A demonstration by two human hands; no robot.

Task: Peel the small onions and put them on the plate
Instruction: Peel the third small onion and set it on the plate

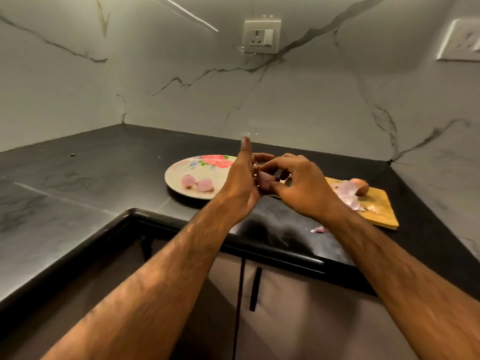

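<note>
Small onion [266,180] held between both hands.
Left hand [240,188] grips it, right hand [298,188] pinches its skin; plate [172,183] just left, nearer left hand.

overall light: dim, warm indoor light with a greenish cast; the marble wall [285,105] is the brightest area.
glare: a thin bright streak [187,13] crosses the top of the wall; a pale sheen lies on the black countertop [78,183] at left.
shadows: soft dark patches on the countertop beneath the left hand [241,185] and right hand [298,185].
blur: the small onion [266,179] between the hands is smeared; the socket [459,40] at the right edge is soft.
distortion: wide-angle bending of the countertop edges; forearms look stretched towards the bottom corners.
darkest zone: the cabinets [298,320] below, murky and grainy.
</note>
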